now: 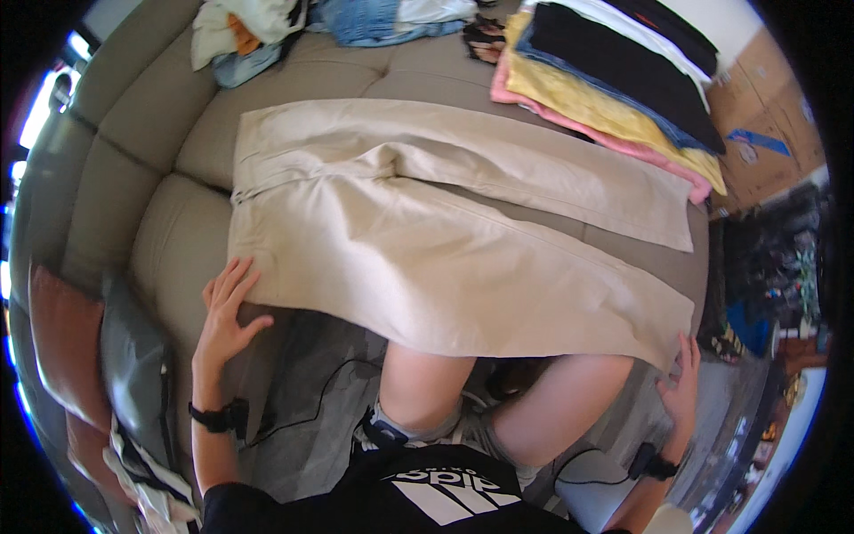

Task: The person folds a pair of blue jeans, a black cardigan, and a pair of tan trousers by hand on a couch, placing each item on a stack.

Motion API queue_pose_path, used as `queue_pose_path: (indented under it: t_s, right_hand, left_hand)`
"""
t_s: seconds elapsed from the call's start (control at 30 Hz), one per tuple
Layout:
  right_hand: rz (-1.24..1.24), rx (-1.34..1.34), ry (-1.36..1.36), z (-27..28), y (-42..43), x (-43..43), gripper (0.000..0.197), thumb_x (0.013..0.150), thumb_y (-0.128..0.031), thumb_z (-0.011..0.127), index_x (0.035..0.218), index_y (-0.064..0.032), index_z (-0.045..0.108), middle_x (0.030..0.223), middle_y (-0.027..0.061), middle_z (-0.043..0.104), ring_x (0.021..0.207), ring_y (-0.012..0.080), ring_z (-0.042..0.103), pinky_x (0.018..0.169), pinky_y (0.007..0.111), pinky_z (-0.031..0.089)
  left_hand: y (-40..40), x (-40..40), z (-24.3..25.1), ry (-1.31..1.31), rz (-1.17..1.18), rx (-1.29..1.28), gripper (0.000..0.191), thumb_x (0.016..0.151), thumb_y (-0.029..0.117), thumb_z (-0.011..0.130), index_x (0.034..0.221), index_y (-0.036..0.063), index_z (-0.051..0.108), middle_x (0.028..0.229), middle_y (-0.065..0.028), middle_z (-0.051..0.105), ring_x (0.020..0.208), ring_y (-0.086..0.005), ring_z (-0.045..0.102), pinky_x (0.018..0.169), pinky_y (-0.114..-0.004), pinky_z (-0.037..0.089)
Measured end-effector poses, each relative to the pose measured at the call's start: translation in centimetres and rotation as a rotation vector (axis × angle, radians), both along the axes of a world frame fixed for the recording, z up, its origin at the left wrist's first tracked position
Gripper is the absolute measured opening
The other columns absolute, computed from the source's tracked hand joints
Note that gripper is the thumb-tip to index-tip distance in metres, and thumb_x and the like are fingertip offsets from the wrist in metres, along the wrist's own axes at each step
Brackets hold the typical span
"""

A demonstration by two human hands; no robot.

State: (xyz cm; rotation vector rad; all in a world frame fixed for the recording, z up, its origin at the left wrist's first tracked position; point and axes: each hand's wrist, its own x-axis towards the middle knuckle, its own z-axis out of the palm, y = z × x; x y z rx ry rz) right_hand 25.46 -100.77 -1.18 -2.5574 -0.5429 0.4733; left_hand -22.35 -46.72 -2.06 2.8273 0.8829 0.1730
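A pair of beige trousers [427,253] lies spread across a grey-brown sofa, its waistband at the left and its two legs reaching right. The near trouser leg drapes over the sofa's front edge and my knees. My left hand [230,314] is at the near corner of the waistband, fingertips touching the cloth, thumb spread apart. At the hem of the near leg is my right hand [682,380], its fingers against the edge of the fabric; whether they pinch it cannot be made out. Creases run through the cloth around the crotch.
A stack of folded clothes [620,80] stands on the sofa [193,233] at the back right, beside a cardboard box [767,127]. Loose clothes [373,20] lie at the back. Cushions [133,360] rest at the left. A dark cable [320,394] crosses the floor.
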Motion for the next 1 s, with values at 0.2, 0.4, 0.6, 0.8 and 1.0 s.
queue_pose_path:
  t_s: [0.2, 0.4, 0.6, 0.8, 1.0]
  right_hand:
    - [0.206, -0.031, -0.689, -5.5, -1.4, 0.5, 0.08, 0.071, 0.019, 0.054, 0.143, -0.0155, 0.049, 0.152, 0.0132, 0.033, 0.122, 0.0294, 0.049, 0.098, 0.034, 0.043]
    - [0.181, 0.051, -0.633, -7.4, -4.1, 1.9, 0.072, 0.074, 0.018, 0.048, 0.139, -0.0127, 0.055, 0.144, 0.0115, 0.042, 0.12, 0.0279, 0.052, 0.095, 0.033, 0.042]
    - [0.239, 0.018, -0.599, -6.7, -4.2, 2.3, 0.075, 0.07, 0.019, 0.048, 0.139, -0.0097, 0.054, 0.141, 0.0144, 0.045, 0.127, 0.0328, 0.048, 0.104, 0.036, 0.04]
    - [0.279, 0.073, -0.621, -7.3, -4.6, 3.2, 0.071, 0.072, 0.019, 0.047, 0.136, -0.0079, 0.056, 0.137, 0.0136, 0.049, 0.126, 0.0316, 0.05, 0.104, 0.035, 0.039]
    - [0.243, 0.099, -0.568, -5.5, -4.1, 2.4, 0.067, 0.071, 0.014, 0.045, 0.134, -0.0055, 0.058, 0.135, 0.0156, 0.052, 0.127, 0.0328, 0.05, 0.106, 0.037, 0.038]
  left_hand:
    - [-0.3, -1.5, -2.9, -0.119, 0.02, 0.242, 0.059, 0.073, 0.006, 0.074, 0.13, 0.0066, 0.057, 0.143, -0.0129, 0.049, 0.136, -0.0317, 0.041, 0.105, -0.046, 0.036]
    - [-1.6, -0.4, -2.9, -0.113, 0.055, 0.311, 0.064, 0.069, 0.009, 0.078, 0.13, 0.0101, 0.057, 0.13, -0.0152, 0.049, 0.119, -0.0368, 0.049, 0.101, -0.048, 0.037]
    - [-2.7, 1.0, -1.9, -0.242, 0.383, 0.106, 0.066, 0.073, 0.021, 0.08, 0.13, 0.0085, 0.051, 0.121, -0.0145, 0.052, 0.118, -0.0337, 0.047, 0.099, -0.048, 0.033]
    - [-0.1, 1.1, -2.5, -0.107, 0.68, -0.062, 0.049, 0.08, 0.022, 0.077, 0.121, 0.0062, 0.054, 0.095, -0.0068, 0.058, 0.097, -0.0254, 0.055, 0.09, -0.043, 0.04]
    - [1.0, 0.1, -1.8, -0.494, 0.479, -0.252, 0.027, 0.089, 0.004, 0.063, 0.116, 0.0054, 0.058, 0.089, -0.0069, 0.053, 0.077, -0.0167, 0.054, 0.07, -0.028, 0.044]
